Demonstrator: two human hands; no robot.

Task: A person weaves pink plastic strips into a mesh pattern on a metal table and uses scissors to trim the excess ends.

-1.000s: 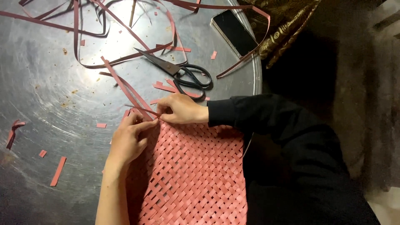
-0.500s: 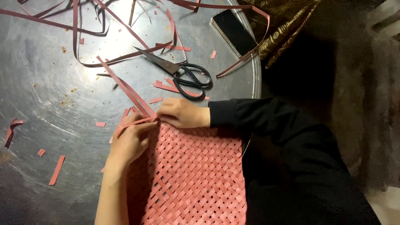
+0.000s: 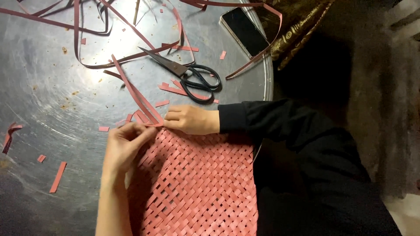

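Observation:
A pink woven mat of flat strips lies on a round metal table, its lower part over my lap. My left hand pinches a loose pink strip at the mat's top left corner. My right hand, in a black sleeve, presses on the mat's top edge beside it, fingers curled on the strip ends. The loose strip runs up and left across the table.
Black scissors lie just beyond my right hand. A dark phone rests near the table's right rim. Long dark red strips curl across the far side. Short pink offcuts are scattered at the left.
My left hand has shifted slightly down and left along the mat's corner, pulling on the strip. The right hand stays almost still on the top edge.

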